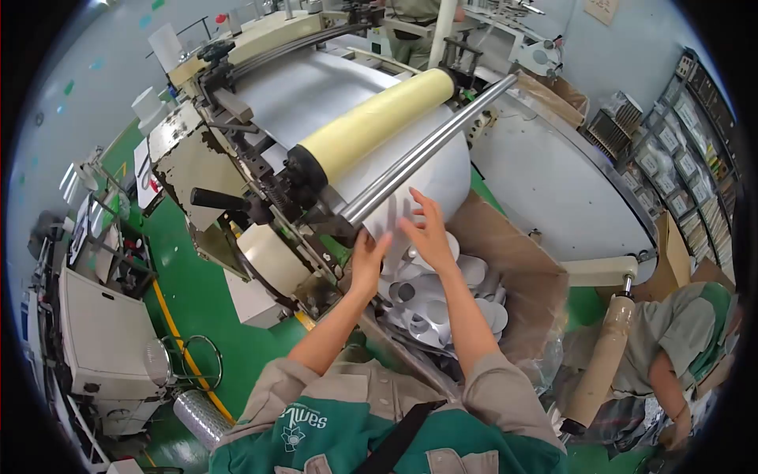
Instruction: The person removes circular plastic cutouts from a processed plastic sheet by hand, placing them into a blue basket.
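Note:
A wide white sheet [454, 175] comes off the machine and hangs down behind a steel bar [430, 148], below a pale yellow roller [379, 122]. At the sheet's left lower edge is my left hand [368, 261], thumb and fingers apart, close to the bar's left end. My right hand [430, 235] is raised before the sheet with its fingers spread. Whether either hand touches the sheet is hard to make out. Beneath both hands, white cut-out pieces [430, 296], some round, lie heaped in a large cardboard box [517, 253] with a plastic liner.
A black handle [217, 199] juts out left of the roller. Right of the box are a large pale machine panel [553, 178] and a brown roll [600, 363] on a shaft. A co-worker [671, 340] bends low at right. Loaded shelves [687, 150] line the wall.

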`<action>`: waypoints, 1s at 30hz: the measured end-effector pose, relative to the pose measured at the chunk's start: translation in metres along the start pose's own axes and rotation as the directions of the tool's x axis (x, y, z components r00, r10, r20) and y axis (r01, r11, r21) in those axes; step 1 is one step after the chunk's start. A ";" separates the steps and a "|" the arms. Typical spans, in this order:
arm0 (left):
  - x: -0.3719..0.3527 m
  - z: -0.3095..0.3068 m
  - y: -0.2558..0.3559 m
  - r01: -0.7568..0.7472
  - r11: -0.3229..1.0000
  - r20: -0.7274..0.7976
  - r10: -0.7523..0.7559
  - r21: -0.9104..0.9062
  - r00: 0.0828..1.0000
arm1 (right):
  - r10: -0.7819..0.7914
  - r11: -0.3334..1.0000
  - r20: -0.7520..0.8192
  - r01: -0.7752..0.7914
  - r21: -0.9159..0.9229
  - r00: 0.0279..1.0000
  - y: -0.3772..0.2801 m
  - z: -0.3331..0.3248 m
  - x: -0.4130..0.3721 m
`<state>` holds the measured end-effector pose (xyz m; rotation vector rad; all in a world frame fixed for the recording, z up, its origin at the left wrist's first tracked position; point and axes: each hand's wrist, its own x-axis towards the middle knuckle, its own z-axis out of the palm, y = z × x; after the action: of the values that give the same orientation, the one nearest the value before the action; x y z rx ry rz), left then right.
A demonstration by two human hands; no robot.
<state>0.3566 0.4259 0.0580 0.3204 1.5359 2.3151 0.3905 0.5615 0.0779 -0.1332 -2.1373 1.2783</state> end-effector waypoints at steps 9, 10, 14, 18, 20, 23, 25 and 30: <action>0.002 0.016 0.004 0.122 0.971 0.081 -0.108 -0.206 0.991 | 0.458 0.680 0.102 -0.422 0.600 0.883 0.023 -0.057 -0.029; 0.004 0.018 0.016 0.122 0.955 0.084 -0.103 -0.270 0.991 | 0.511 0.557 -0.012 -0.320 0.766 0.860 0.033 -0.063 -0.037; 0.039 0.000 0.003 0.111 0.973 -0.017 -0.116 -0.200 0.993 | 0.607 0.435 -0.271 -0.027 0.900 0.747 0.036 -0.076 -0.033; 0.039 0.020 0.005 0.205 0.908 0.005 -0.218 -0.365 0.976 | 0.761 0.398 -0.460 0.230 0.888 0.457 0.080 -0.081 -0.027; 0.040 0.023 -0.003 0.157 0.951 -0.044 -0.174 -0.267 0.984 | 0.790 0.449 -0.519 0.270 0.852 0.325 0.088 -0.084 -0.044; 0.043 0.020 -0.013 0.162 0.945 -0.051 -0.184 -0.283 0.982 | 0.659 0.539 -0.501 0.112 0.835 0.561 0.056 -0.090 -0.054; 0.037 0.011 -0.016 0.204 0.909 0.051 -0.200 -0.362 0.979 | 0.470 0.644 -0.294 -0.096 0.759 0.832 0.000 -0.072 -0.032; 0.023 0.010 -0.003 0.246 0.940 0.246 -0.187 -0.237 0.951 | 0.280 0.813 0.203 -0.344 0.470 0.938 -0.004 -0.027 -0.001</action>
<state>0.3396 0.4452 0.0592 0.3084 1.0815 2.1906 0.4073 0.5800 0.0894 -0.1952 -1.8545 2.0481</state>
